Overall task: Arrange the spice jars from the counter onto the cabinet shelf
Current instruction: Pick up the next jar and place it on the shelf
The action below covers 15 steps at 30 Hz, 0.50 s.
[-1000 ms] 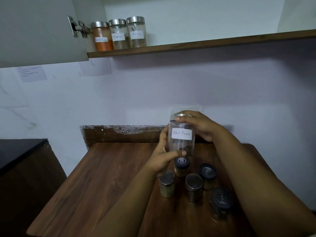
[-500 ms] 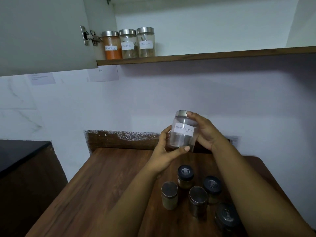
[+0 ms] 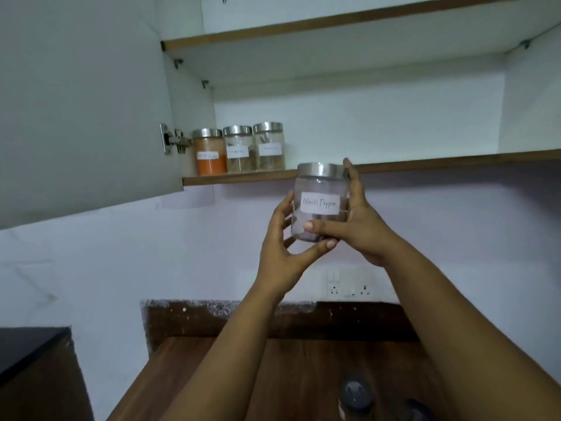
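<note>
While both hands (image 3: 361, 235) grip, jar (image 3: 319, 205) upright.

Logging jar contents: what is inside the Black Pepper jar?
Black Pepper jar: mostly clear, with something dark low down. The label and both hands, left and right, cover the rest.

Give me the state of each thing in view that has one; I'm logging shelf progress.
Black Pepper jar: lid on, upright, held in the air just below the shelf edge.
Left hand: grips the jar's base.
Right hand: grips the jar's side.
Three shelf jars: lids on, upright, in a row at the left end of the lower shelf.
Cabinet door: open.
Counter jar: lid on.
</note>
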Available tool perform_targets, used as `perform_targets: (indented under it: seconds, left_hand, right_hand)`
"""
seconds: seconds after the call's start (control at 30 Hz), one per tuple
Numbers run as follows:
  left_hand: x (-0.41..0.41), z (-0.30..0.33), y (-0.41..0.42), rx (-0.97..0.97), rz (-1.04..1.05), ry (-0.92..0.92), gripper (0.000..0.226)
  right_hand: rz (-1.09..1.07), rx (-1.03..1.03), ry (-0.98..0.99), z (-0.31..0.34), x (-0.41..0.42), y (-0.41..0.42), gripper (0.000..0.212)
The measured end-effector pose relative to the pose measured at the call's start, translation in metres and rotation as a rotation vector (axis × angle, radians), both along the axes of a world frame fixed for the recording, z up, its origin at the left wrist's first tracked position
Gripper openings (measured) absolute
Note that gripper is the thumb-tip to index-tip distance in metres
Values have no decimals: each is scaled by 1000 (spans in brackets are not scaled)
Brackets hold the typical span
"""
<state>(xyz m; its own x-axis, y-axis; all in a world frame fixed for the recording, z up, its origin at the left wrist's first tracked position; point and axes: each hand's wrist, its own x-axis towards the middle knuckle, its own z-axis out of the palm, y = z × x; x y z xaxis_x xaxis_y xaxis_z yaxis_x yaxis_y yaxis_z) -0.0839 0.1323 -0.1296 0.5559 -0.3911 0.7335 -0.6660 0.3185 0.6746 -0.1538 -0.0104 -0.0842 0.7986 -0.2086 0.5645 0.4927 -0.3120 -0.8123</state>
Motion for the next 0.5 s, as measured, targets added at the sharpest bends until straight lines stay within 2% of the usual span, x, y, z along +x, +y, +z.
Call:
perform_targets:
  seconds: [0.23, 0.33, 0.43, 0.5]
  left_hand:
    - [51, 99, -18, -17, 136, -255, 94]
    - [79, 124, -28, 68, 157, -300, 91]
    - [122, 122, -35, 187, 415, -359, 78]
    - [151, 110, -36, 173, 606, -378, 69]
  right_hand:
    - [-172, -179, -119, 99, 29, -11, 127]
    - [-305, -287, -102, 122, 50, -24, 127]
    - [-442, -371, 10, 130, 74, -45, 129]
    - [-531, -429, 138, 131, 88, -60, 132]
